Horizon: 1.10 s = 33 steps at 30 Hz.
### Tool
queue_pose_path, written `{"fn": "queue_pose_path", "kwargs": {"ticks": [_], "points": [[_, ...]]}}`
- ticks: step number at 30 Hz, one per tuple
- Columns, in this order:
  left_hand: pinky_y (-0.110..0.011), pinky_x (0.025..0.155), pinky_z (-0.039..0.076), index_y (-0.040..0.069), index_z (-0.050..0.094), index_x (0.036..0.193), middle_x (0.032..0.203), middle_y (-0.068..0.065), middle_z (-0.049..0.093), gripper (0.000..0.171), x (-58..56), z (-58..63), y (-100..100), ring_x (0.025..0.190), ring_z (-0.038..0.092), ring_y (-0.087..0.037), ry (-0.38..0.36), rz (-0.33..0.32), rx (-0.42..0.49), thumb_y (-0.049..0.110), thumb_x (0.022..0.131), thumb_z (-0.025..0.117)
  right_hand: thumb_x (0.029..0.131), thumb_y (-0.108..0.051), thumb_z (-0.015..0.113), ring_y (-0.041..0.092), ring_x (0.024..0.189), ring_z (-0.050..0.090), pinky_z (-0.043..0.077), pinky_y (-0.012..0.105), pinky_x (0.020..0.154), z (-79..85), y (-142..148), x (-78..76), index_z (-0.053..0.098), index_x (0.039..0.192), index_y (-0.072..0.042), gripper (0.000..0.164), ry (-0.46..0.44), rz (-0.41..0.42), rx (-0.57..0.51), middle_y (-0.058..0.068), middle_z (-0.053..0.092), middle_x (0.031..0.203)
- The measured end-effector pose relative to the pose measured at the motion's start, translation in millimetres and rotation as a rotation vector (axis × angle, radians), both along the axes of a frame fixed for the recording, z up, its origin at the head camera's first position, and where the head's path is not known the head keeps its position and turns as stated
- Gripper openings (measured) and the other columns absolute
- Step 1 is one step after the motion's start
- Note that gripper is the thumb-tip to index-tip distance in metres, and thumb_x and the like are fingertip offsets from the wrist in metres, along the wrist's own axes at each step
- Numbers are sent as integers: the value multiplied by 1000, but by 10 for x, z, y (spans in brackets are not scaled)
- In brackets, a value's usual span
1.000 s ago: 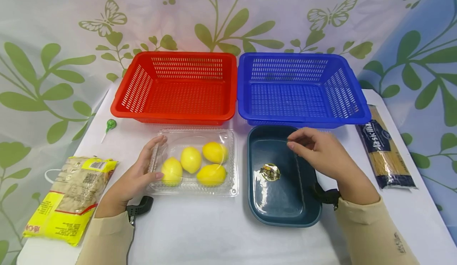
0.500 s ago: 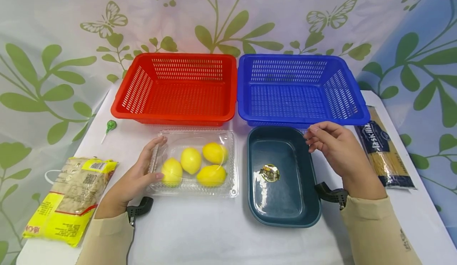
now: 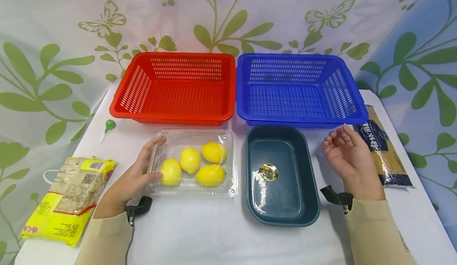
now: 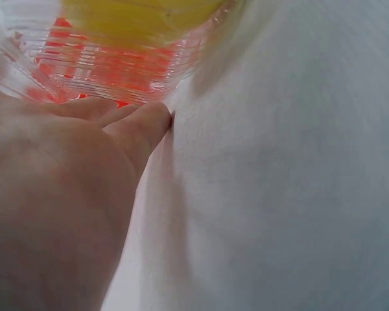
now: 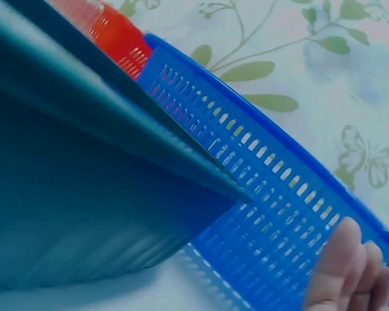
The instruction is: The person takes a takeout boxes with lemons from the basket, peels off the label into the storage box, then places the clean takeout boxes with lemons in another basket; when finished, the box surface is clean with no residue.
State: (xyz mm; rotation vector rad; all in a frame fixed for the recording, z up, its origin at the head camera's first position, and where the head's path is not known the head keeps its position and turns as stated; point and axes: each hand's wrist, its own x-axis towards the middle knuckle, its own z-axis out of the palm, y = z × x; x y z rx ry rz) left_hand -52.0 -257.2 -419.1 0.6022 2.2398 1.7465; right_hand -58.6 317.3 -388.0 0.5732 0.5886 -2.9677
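My left hand (image 3: 137, 173) rests against the left side of a clear plastic clamshell box (image 3: 230, 181), fingers and thumb spread along its edge. Several yellow lemons (image 3: 190, 160) lie inside the box. In the left wrist view the fingers of that hand (image 4: 71, 168) reach to the box's ridged wall (image 4: 117, 71). My right hand (image 3: 351, 160) is to the right of a dark teal rectangular dish (image 3: 282, 193), apart from it. Its palm is turned up, the fingers are loosely curled, and it holds nothing. A gold-and-black sticker (image 3: 268, 172) is on the dish's floor.
A red basket (image 3: 175, 116) and a blue basket (image 3: 303, 120) stand side by side at the back. A green lollipop (image 3: 109, 125) and a yellow food bag (image 3: 68, 201) lie on the left. A pack of spaghetti (image 3: 387, 158) lies at the right edge.
My right hand has moved from over the dish to the right, clear of its rim, and turned palm up. The left hand stays at the box.
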Motion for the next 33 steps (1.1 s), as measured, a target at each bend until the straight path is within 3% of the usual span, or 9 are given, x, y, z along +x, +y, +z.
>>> {"fn": "queue_pose_path", "kwargs": {"ticks": [3, 7, 19, 33], "points": [[-76, 113, -7, 19, 18, 166, 172, -12, 14, 92, 5, -2, 0, 157, -1, -29, 0, 1, -1, 2, 90, 65, 103, -12, 67, 24, 103, 56, 48, 34, 98, -49, 43, -19, 54, 125, -10, 25, -33, -110, -165, 8, 54, 113], [-75, 113, -8, 19, 18, 166, 172, -12, 14, 91, 4, -1, -2, 157, -1, -29, 3, -2, 7, 0, 90, 65, 102, -6, 67, 24, 110, 57, 46, 36, 106, -93, 53, -48, 53, 130, -13, 32, -8, -170, -239, 9, 54, 121], [-77, 112, -9, 21, 18, 167, 173, -9, 12, 91, -4, 19, -3, 158, -3, -30, -16, 4, -6, 4, 91, 66, 105, -9, 65, 32, 108, 62, 46, 42, 110, -205, -51, -149, 55, 127, -2, 25, 137, -128, -230, 17, 60, 115], [-77, 112, -9, 23, 15, 168, 174, -8, 11, 94, 13, 16, 3, 158, -4, -27, -17, 3, -3, 2, 91, 65, 104, -1, 61, 35, 110, 65, 46, 41, 110, -283, -77, -238, 53, 134, -1, 31, 235, -120, -376, 21, 62, 117]]}}
